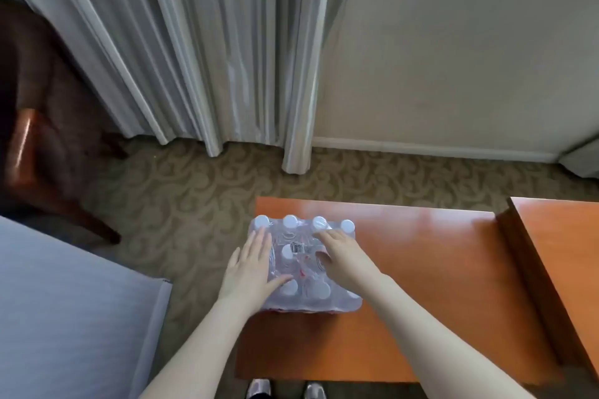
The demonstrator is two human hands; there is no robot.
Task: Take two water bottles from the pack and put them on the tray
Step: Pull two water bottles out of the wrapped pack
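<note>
No bottles are out yet; the job has only begun.
From the head view, the clear plastic-wrapped pack of white-capped water bottles (304,264) sits on the orange wooden bench (421,269). The left hand (251,269) lies flat and open on it; the right hand (343,261) pokes curled fingers into the wrap, holding nothing I can see. No tray shows.

- I see the pack (304,266) on the table's (421,269) left part, near its far edge.
- My left hand (251,269) lies flat on the pack's left side; my right hand (340,257) rests on its right.
- A chair (42,126) stands far left, curtains (194,42) behind.
</note>
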